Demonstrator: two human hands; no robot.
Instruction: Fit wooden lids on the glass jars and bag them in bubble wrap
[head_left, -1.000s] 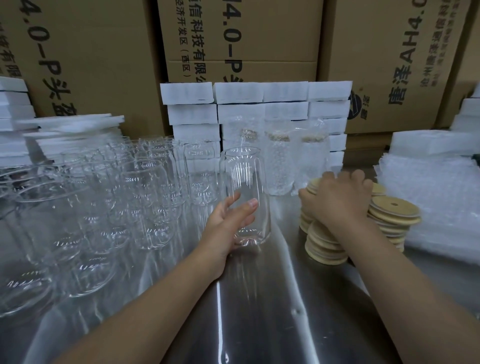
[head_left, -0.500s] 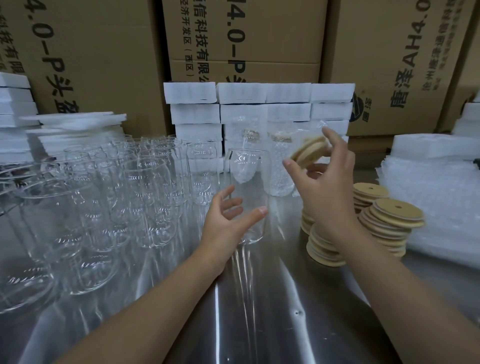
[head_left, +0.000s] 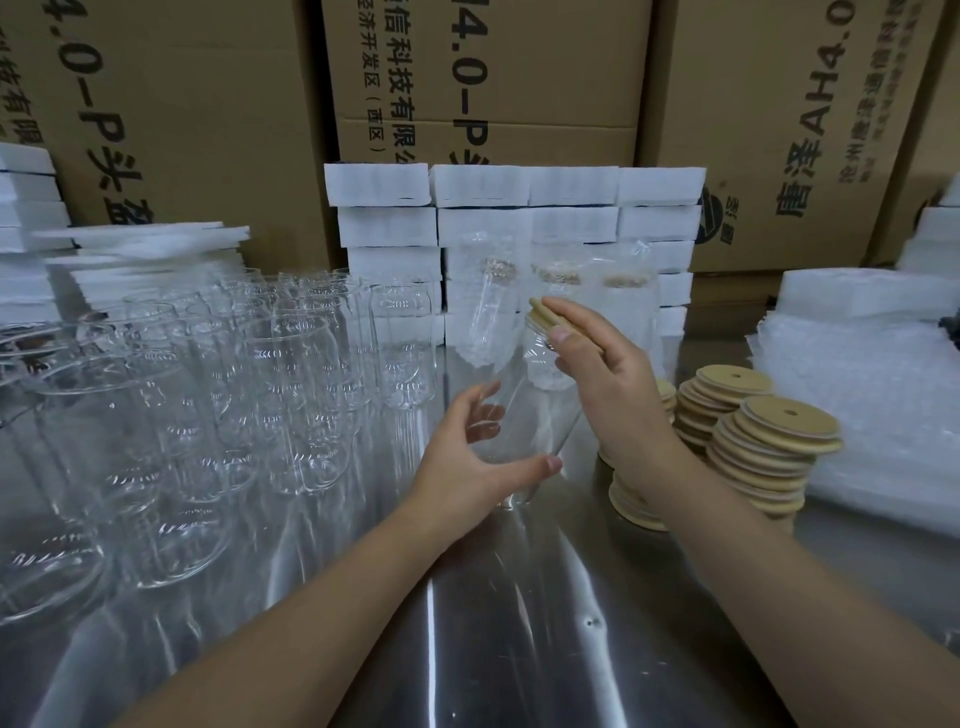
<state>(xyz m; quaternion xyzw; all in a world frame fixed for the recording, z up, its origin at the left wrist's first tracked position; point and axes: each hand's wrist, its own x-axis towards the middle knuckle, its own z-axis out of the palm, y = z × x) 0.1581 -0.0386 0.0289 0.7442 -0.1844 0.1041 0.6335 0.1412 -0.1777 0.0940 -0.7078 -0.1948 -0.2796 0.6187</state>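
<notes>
Head view — lid (head_left: 542, 310) now caps tilted jar (head_left: 524, 415).

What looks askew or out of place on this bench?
The wooden lid stacks are fanned and leaning, lids overhanging unevenly. The jar in the left hand is tilted, the right hand holding a lid at its mouth. Nothing looks broken.

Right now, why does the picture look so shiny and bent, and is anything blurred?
Head view: light leaves bright streaks of glare on the steel table; the wide lens bows the cartons towards the edges; the glass jar in the left hand is hard to outline, being clear and slightly smeared; the wooden lid in the right hand reads clearly.
</notes>
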